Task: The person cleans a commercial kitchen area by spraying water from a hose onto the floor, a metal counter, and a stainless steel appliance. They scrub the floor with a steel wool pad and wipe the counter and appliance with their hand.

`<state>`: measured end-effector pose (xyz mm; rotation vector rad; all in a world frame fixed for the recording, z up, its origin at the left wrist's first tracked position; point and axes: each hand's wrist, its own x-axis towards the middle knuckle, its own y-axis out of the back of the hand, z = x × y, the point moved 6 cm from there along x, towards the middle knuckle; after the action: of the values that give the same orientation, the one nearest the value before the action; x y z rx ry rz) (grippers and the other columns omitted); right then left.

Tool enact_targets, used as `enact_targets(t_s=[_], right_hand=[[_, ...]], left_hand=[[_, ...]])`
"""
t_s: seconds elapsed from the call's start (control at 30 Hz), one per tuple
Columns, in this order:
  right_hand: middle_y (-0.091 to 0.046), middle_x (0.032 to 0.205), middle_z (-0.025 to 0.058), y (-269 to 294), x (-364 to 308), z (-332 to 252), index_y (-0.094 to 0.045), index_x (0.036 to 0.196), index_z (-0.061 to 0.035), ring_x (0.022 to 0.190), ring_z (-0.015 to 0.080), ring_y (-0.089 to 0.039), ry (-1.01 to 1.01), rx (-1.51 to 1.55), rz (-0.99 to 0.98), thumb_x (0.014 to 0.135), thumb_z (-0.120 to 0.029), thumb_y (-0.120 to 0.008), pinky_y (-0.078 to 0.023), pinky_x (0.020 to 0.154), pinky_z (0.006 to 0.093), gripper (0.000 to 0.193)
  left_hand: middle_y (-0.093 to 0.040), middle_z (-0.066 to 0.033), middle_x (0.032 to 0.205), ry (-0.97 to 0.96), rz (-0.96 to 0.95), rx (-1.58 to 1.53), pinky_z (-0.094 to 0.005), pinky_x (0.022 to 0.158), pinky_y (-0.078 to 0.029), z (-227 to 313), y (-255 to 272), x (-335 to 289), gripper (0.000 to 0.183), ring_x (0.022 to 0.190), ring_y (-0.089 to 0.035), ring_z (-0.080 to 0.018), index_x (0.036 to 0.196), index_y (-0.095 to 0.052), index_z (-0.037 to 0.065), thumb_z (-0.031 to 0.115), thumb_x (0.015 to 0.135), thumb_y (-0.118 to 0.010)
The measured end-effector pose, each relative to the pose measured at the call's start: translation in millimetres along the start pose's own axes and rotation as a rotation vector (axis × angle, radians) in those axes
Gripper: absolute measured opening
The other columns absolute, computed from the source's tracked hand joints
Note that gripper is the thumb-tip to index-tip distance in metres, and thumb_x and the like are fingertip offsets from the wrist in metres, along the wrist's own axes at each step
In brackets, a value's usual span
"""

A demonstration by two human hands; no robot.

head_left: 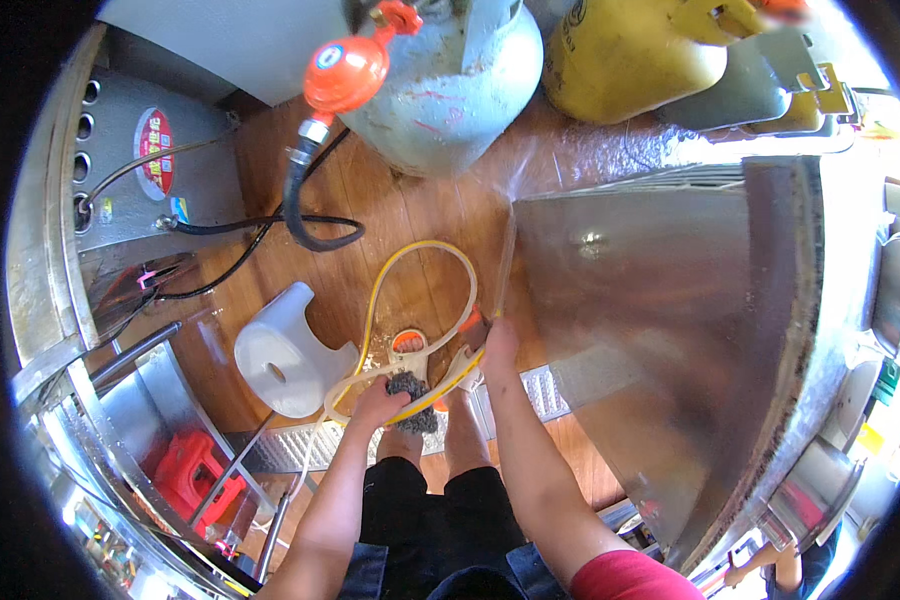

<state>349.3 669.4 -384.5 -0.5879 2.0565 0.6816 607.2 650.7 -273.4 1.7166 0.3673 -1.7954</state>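
Observation:
My left hand [378, 403] is closed on a shaggy grey scourer [410, 395], which looks like steel wool. In front of my right leg, my right hand [501, 345] grips a yellow and cream hose [470, 272]. A clear jet of water [507, 258] runs forward from that hand and splashes on the wet floor near the gas cylinders. The hose loops over the floor ahead of me and passes below my hands. My feet, in white and orange slippers [408, 345], are partly hidden by the hose and scourer.
A pale plastic stool [295, 360] sits left of the hose. Ahead stand a grey gas cylinder [440, 100] with an orange regulator [345, 75] and a yellow cylinder [630, 60]. A large metal panel [660, 300] borders the right. Another person's arm [765, 562] shows at lower right.

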Motion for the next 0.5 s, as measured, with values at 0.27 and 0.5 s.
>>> enact_targets(t_s=[0.27, 0.5], right_hand=[[-0.06, 0.1, 0.0149, -1, 50, 44, -0.059, 0.1, 0.0039, 0.086, 0.0255, -0.06, -0.354, 0.094, 0.079, 0.084, -0.02, -0.041, -0.05, 0.069, 0.0386, 0.034], [-0.052, 0.068, 0.0105, 61, 32, 120, -0.052, 0.084, -0.0029, 0.055, 0.0246, -0.053, -0.454, 0.484, 0.238, 0.084, -0.013, -0.04, -0.044, 0.045, 0.0367, 0.016]], left_hand=[[-0.064, -0.0138, 0.069, 0.003, 0.135, 0.026, -0.0365, 0.059, -0.051, 38, 4, -1, 0.049, 0.05, -0.062, -0.0237, 0.108, -0.049, 0.005, 0.034, 0.069, -0.058], [-0.063, -0.021, 0.09, -0.095, 0.185, 0.356, -0.0403, 0.067, -0.051, 53, -3, -5, 0.054, 0.064, -0.064, -0.0295, 0.11, -0.052, 0.004, 0.034, 0.066, -0.06]])
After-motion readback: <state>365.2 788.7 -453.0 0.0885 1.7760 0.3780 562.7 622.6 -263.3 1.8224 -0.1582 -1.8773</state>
